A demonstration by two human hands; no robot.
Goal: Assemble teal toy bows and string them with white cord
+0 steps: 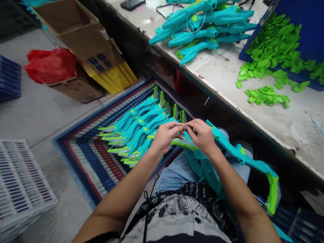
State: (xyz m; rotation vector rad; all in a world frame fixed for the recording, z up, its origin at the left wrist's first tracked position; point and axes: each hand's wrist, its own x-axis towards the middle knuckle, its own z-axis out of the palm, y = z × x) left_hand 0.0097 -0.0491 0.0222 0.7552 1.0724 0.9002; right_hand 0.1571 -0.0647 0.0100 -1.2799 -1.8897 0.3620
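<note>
My left hand and my right hand meet over my lap, fingertips pinched together. Between them is a small white loop of cord, which both hands grip. A teal toy bow with bright green curved tips lies across my lap, beneath and to the right of my hands. Part of it is hidden by my right hand and forearm. More teal pieces rest on my legs under my wrists. To the left, several teal and green bows with white strings lie in a row on a striped mat.
On the worktable are a pile of teal bow parts and loose green pieces spilling from a blue bin. Floor items include a cardboard box, a yellow crate, a red bag and a white basket.
</note>
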